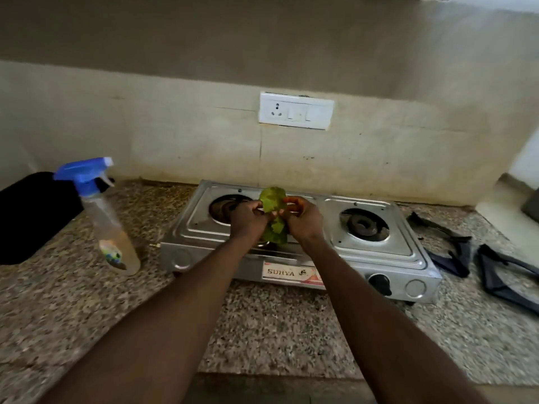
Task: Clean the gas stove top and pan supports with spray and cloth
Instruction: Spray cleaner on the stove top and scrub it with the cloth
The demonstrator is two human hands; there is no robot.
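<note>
Above the stove point(376, 252) — both hands point(248, 218) point(303, 220) pinch a green cloth point(272, 199).

Two bare forearms reach into view from the bottom edge, long and lean, each narrowing toward the wrist. No sleeve, cuff, watch or bracelet shows anywhere behind the fingers. The left hand point(248, 218) and the right hand point(303, 218) are ungloved, and no ring is visible on the fingers. Knuckles show as low ridges just behind the fingers. The picture is too blurred to make out the fingernails. The upper arms lie outside the picture.
</note>
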